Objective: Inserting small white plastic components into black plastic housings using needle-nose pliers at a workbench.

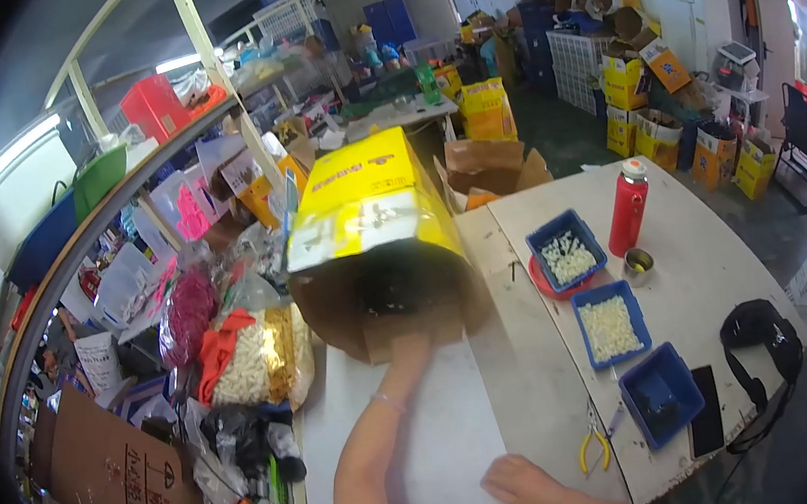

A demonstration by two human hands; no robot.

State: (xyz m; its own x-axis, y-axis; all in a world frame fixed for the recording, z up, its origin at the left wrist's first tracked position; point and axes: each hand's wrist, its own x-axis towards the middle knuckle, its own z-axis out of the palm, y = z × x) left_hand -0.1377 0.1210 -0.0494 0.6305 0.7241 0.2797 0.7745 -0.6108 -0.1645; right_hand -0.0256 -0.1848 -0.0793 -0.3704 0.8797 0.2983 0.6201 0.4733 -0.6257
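A yellow cardboard box (pixel 357 197) lies tipped on the white-topped table with its dark opening facing me. My left hand (pixel 409 349) reaches to the lower lip of that opening, by a brown flap (pixel 433 327). Its fingers are blurred and hidden in shadow, so their grip does not show. Lower right, my right hand (pixel 519 483) rests on the white sheet (pixel 435 429), fingers curled in, with nothing visible in it. Yellow-handled pliers (pixel 594 446) lie to the right of it.
Two blue baskets (pixel 565 250) (pixel 612 324) hold small cream pieces. Nearer stands another blue basket (pixel 661 396) with something dark inside. A red bottle (pixel 628 209), a small metal cup (pixel 638 263) and a black pouch (pixel 766 348) share the right side. Bagged goods (pixel 255 356) crowd the left edge.
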